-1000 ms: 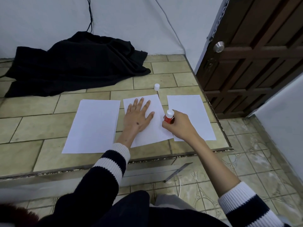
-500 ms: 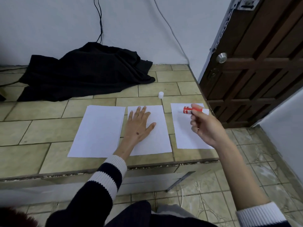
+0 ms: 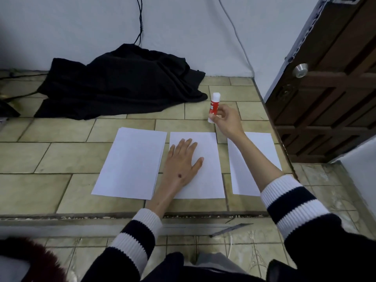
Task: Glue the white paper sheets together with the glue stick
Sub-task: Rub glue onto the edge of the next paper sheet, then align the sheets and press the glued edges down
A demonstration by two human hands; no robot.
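The right hand (image 3: 224,119) is grasping the glue stick (image 3: 214,107) between thumb and fingers, holding it upright above the tiles just beyond the far edge of the middle sheet (image 3: 205,180). The white end of the stick is pointing up; whether that end is a cap or bare glue cannot be told.

The left hand (image 3: 181,161) is lying flat, fingers straight, pressing the middle sheet against the tiled ledge (image 3: 61,159).

Three white sheets are lying side by side, apart from one another: the left sheet (image 3: 132,165), which appears to be a small stack, the middle sheet, and the right sheet (image 3: 244,169), partly hidden under the right forearm.

Status, as a judgement: no sheet is overlapping another, so joining is not yet done. Any glue already on the paper cannot be seen. Remaining: laying one sheet on another and pressing.
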